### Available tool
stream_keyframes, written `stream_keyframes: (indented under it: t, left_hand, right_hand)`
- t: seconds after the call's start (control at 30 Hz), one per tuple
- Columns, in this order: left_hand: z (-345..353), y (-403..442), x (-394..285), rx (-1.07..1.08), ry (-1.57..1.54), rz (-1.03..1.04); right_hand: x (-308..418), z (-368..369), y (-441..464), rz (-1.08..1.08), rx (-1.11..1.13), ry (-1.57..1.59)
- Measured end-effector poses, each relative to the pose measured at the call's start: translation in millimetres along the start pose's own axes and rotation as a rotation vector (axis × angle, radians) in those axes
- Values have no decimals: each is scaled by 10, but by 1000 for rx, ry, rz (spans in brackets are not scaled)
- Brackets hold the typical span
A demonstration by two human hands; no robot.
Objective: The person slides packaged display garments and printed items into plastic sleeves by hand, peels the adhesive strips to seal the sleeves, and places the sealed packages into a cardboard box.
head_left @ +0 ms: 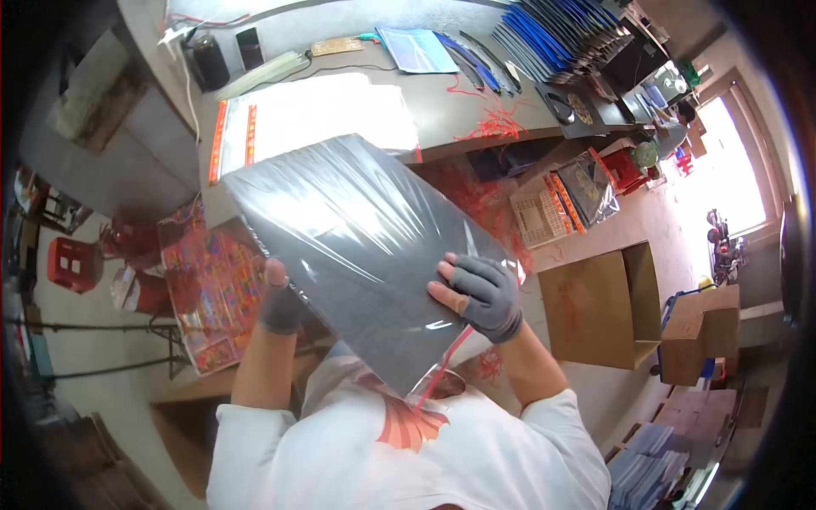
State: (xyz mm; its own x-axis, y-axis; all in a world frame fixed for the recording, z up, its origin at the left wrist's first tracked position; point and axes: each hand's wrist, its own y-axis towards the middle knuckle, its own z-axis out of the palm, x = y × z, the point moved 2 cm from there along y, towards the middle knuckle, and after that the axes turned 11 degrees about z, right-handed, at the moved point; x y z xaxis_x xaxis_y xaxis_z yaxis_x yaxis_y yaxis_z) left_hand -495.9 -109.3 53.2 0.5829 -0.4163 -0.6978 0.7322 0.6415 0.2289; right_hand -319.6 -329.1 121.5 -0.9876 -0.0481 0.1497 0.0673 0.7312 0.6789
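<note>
A large flat dark-grey pack in glossy clear plastic (340, 229) is held up at a slant in front of my chest. A red strip (456, 347) runs along its lower right edge. My left hand (280, 302), in a grey fingerless glove, grips the left edge; its thumb shows, while the other fingers are hidden under the pack. My right hand (480, 293), gloved alike, is at the right edge with its fingers laid over the top face and its thumb out of sight. Beyond the pack, white sheets with red-orange bands (331, 110) lie on the desk.
On the desk (476, 110) are a blue packet (416, 51), red string scraps (497, 123) and a stack of blue folders (552, 38). Right of me stand an open cardboard box (586, 306) and a basket (540, 212). A red stool (72, 263) is at left.
</note>
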Motion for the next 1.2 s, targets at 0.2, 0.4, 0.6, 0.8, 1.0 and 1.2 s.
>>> stream_keyframes:
  t: [0.2,0.4,0.6,0.8,1.0,1.2]
  left_hand:
    - [-526,980,90,-37,129,-59]
    - [-623,1472,350,-299,-80,-231]
    - [-732,2146,680,-428,-116,-74]
    - [-1380,2771,1470,-670,-165,-96]
    - [-1574,2740,1898,-863,192,-213]
    - [-657,2881,1656,-1055,770,-800]
  right_hand:
    - [-777,561,681,45,-20,-47]
    - [-1517,1165,924,46,83,72]
    - [-2677,1664,1303,138,102,84]
    - [-5278,2268,1297,657,548,-183]
    - [-5980,2093,929,659,879,-264]
    - [-6003,1351,93,625,922,-239]
